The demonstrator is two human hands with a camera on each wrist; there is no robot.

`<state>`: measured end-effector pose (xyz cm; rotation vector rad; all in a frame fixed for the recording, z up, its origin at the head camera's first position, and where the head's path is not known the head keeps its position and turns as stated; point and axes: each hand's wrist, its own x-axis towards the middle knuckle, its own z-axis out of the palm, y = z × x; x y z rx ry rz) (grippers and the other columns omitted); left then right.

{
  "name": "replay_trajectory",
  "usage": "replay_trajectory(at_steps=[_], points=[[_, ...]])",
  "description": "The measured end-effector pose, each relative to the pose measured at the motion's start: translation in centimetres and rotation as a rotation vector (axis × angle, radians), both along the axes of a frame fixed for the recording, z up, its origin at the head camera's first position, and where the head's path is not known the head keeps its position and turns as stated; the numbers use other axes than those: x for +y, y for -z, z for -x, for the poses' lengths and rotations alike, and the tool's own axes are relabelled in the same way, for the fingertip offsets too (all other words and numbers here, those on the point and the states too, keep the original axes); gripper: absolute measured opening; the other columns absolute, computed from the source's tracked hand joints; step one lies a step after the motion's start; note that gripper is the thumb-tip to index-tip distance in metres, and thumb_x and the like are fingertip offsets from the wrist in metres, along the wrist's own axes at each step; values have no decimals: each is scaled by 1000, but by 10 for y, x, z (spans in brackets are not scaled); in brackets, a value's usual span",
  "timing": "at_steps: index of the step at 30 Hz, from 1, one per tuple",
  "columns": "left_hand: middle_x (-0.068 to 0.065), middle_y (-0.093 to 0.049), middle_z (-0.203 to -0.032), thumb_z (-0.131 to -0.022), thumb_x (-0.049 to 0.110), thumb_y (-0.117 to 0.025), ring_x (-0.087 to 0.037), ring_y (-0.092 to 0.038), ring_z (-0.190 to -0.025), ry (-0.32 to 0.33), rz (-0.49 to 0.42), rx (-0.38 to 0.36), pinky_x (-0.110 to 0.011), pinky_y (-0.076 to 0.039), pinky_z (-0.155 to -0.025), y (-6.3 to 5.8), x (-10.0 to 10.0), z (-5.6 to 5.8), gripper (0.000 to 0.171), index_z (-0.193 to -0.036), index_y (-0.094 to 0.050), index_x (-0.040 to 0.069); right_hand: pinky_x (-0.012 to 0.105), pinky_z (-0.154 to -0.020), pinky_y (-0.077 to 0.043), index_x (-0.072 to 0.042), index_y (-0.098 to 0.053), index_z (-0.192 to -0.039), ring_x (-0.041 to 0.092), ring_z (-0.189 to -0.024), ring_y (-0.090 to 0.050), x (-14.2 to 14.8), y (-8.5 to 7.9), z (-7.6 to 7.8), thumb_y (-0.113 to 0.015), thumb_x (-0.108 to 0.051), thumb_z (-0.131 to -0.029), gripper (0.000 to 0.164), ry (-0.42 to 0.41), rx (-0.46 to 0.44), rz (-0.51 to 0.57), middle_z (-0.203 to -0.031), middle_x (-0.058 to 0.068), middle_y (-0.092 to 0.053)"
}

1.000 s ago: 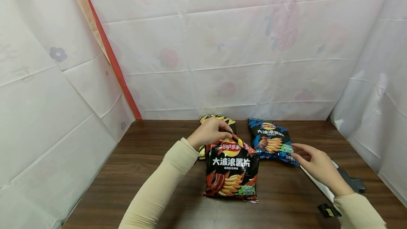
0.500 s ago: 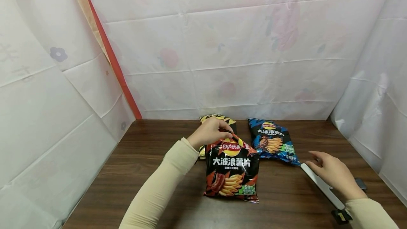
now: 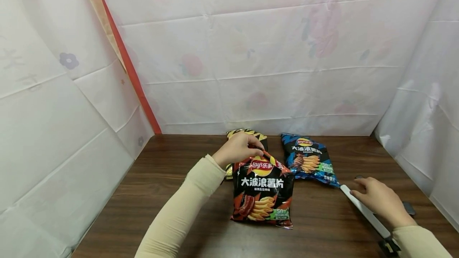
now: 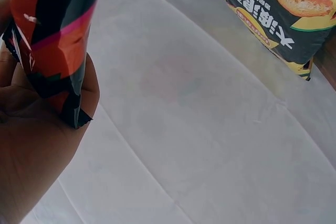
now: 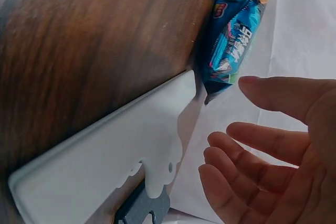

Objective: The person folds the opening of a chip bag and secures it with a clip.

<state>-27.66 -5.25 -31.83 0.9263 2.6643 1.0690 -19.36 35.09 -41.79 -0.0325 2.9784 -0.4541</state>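
My left hand [image 3: 237, 149] pinches the top edge of a red and black bag of potato chips [image 3: 263, 194], held upright with its printed front toward me. In the left wrist view, a folded edge of that chip bag [image 4: 58, 30] sits between fingers and palm. My right hand [image 3: 381, 202] holds nothing; its fingers are loosely bent above a flat white piece [image 5: 100, 156] with a wavy edge. A dark grey part [image 5: 144, 205] lies beside this piece. Just past my right fingertips lies a blue bag of potato chips [image 3: 310, 160].
A yellow and black chip bag [image 3: 259, 135] stands behind the red one, partly hidden by my left hand. White printed cloth [image 3: 272, 59] rises behind the wooden table [image 3: 157, 194] and along both sides. A small black device [image 3: 389, 246] sits by my right wrist.
My right hand has left the lower corner of the blue chip bag and moved right and toward me, over the white piece. My left hand and the red chip bag have stayed put.
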Motion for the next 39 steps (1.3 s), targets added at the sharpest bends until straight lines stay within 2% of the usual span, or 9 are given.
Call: replay_trajectory(at_steps=[7, 9, 12, 14, 16, 19, 22, 29, 39], points=[[1, -71, -91, -91, 17, -71, -10, -57, -70, 4, 2, 5, -24, -47, -65, 0, 0, 1, 8, -96, -77, 15, 49, -68, -49, 13, -61, -119, 47, -93, -62, 2, 5, -1, -69, -40, -89, 62, -2, -40, -29, -114, 38, -58], [1, -71, -91, -90, 17, -71, -10, -58, -71, 3, 1, 4, -24, -47, -66, 1, 0, 1, 8, -95, -77, 15, 46, -65, -48, 11, -65, -111, 44, -88, -62, 2, 6, -1, -68, -38, -89, 54, -2, -41, -30, -104, 33, -62], [1, -71, -91, -90, 17, -71, -10, -58, -71, 4, -1, 2, -24, -48, -66, 1, -1, 1, 8, -95, -77, 15, 38, -55, -39, 2, -67, -94, 29, -66, -55, 2, 8, -2, -67, -33, -90, 35, 4, -48, -8, -74, 16, -59], [1, -71, -91, -90, 17, -71, -10, -59, -71, 5, -4, 0, -24, -48, -66, 1, -1, 1, 8, -95, -77, 15, 38, -55, -39, 0, -68, -93, 24, -64, -54, 3, 9, -2, -67, -32, -91, 31, 1, -48, 5, -72, 9, -59], [1, -71, -90, -90, 17, -71, -11, -58, -71, 7, -7, 3, -24, -48, -65, 1, -1, 1, 8, -95, -77, 15, 40, -56, -43, 0, -69, -97, 21, -66, -57, 3, 10, -2, -67, -32, -91, 33, -1, -59, 17, -76, 8, -63], [0, -71, -90, -90, 16, -71, -11, -59, -72, 11, -13, 5, -24, -48, -65, 1, -1, 1, 8, -95, -77, 14, 47, -67, -50, 2, -70, -111, 27, -84, -67, 5, 11, -2, -69, -34, -90, 42, -14, -60, 22, -99, 14, -71], [0, -71, -91, -91, 16, -71, -12, -61, -74, 10, -14, 8, -24, -49, -65, 1, -1, 1, 8, -96, -77, 14, 48, -69, -51, 0, -70, -113, 30, -89, -67, 6, 12, -2, -69, -35, -89, 42, -13, -69, 37, -105, 17, -71], [-1, -71, -91, -91, 15, -70, -12, -61, -74, 6, -14, -3, -24, -49, -65, 1, 0, 0, 9, -97, -77, 14, 50, -71, -50, 2, -69, -113, 36, -92, -66, 5, 14, -3, -71, -33, -88, 43, 3, -74, 40, -105, 19, -70], [0, -71, -89, -91, 15, -70, -12, -61, -73, 10, -12, -5, -24, -49, -64, 1, 0, 0, 10, -98, -77, 13, 48, -69, -50, 1, -71, -108, 26, -84, -65, 5, 17, -1, -73, -26, -85, 35, 1, -55, 36, -99, 15, -70]])
